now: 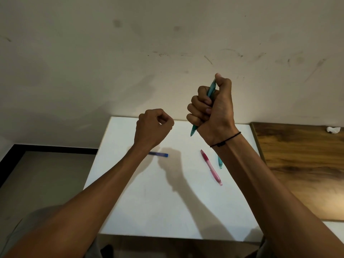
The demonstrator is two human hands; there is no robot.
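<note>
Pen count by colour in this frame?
Teal: 2, the held teal pen gripped by the right hand, and the second teal pen on the white table
Pink: 1, the pink pen
Blue: 1, the blue pen, partly hidden
Total: 4

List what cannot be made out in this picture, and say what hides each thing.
Head view:
- Teal pen: its middle is hidden inside the right hand.
- Blue pen: one end is hidden behind the left forearm.
- Second teal pen: its upper part is behind the right forearm.
- White lump on the wooden top: too small to identify.
</note>
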